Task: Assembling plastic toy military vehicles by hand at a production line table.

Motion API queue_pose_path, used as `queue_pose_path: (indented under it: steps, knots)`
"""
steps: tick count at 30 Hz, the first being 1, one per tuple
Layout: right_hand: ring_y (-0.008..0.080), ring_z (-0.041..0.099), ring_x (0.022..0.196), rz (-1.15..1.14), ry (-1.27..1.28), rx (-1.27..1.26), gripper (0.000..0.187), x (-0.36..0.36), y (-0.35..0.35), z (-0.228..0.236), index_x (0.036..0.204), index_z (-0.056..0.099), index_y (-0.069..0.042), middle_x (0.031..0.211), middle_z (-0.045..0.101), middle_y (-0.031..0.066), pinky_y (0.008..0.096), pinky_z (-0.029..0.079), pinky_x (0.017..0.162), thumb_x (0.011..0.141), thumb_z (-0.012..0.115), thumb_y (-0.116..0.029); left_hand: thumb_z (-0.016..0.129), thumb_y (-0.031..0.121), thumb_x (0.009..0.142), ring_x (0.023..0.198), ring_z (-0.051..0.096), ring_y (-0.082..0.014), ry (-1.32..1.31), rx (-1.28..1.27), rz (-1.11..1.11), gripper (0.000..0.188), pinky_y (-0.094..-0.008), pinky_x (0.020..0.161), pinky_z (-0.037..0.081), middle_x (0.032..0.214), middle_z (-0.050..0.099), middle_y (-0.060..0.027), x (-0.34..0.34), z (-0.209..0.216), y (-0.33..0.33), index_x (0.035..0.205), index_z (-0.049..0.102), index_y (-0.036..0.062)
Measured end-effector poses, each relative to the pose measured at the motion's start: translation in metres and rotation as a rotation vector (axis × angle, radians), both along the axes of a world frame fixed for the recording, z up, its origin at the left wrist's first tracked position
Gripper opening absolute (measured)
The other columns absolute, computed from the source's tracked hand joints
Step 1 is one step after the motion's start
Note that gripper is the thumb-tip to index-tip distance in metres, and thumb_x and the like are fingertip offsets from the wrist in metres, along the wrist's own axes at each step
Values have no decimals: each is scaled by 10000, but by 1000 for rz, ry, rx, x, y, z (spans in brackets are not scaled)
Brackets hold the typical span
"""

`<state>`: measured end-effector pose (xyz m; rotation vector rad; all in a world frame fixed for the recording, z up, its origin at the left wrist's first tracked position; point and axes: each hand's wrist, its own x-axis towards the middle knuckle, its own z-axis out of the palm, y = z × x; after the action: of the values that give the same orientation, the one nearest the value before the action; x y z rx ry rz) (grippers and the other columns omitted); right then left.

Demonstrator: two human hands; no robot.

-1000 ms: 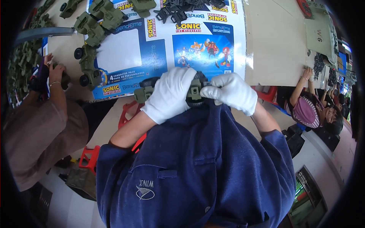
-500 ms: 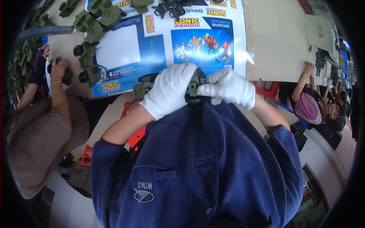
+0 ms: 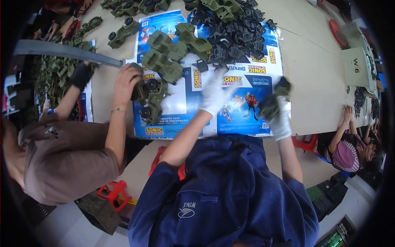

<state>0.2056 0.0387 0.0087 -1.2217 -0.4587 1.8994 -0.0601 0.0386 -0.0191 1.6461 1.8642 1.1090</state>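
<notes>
My left hand (image 3: 214,94), in a white glove and blurred, stretches over the printed sheet with its thumb apart from its fingers. Its fingertips are at a small black plastic part (image 3: 221,68) on the near edge of a heap of black plastic parts (image 3: 234,35); whether they touch it is unclear. In my white-gloved right hand (image 3: 281,122) is an olive-green toy vehicle (image 3: 271,106), smeared by motion, held above the right side of the sheet. Several green toy vehicle bodies (image 3: 164,66) lie left of the black heap, some with black wheels.
Blue and white printed sheets (image 3: 181,103) cover the table in front of me. At my left, a co-worker's hand (image 3: 128,78) touches a green vehicle beside a grey metal bar (image 3: 70,51). A bin with a card label (image 3: 357,68) and a red round object (image 3: 337,33) are at far right.
My hands have parted; both were on the green vehicle at my chest. My right hand has carried it right, and my left has reached forward to the black parts. The view has shifted.
</notes>
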Motion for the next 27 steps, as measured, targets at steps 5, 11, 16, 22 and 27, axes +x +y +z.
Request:
queue_pose_path:
  steps: [5,11,16,22,27]
  knots:
    - [189,640,867,-249,-278,116,483,14,40,-20,1257,596,-89,1050,655,42,353,535,829,950,629,-460,653,132,788,1092,591,-346,701,32,176,405,-476,875,495,1128,606,-140,-100,5,81,1173,534,99]
    - [292,683,991,351,-1354,798,573,-143,66,-30,1218,635,-13,1041,706,185,399,526,874,855,723,-447,751,620,753,1070,660,-350,495,-438,471,1053,-430,877,553,1212,617,-221,-129,18,183,1435,326,-61]
    - [328,676,967,500,-1412,633,421,-173,88,-45,1034,689,-23,1029,695,168,407,528,871,797,782,-358,819,494,681,1235,586,-347,313,-712,494,1219,-425,1005,492,1349,564,-235,-137,-2,205,1555,113,23]
    - [334,667,1004,358,-1085,632,328,-137,80,-66,1130,663,-32,1078,691,178,394,526,891,811,722,-83,855,361,686,1250,568,-356,118,-459,240,1176,-399,1055,446,1352,555,-242,-146,-8,195,1552,133,28]
    - [343,653,1068,335,-1054,633,380,-128,76,-82,1200,650,-37,1147,674,197,382,514,947,822,683,-53,901,249,699,1164,606,-239,-357,-149,-49,1121,-332,984,493,1298,599,-162,-143,8,184,1528,195,-18]
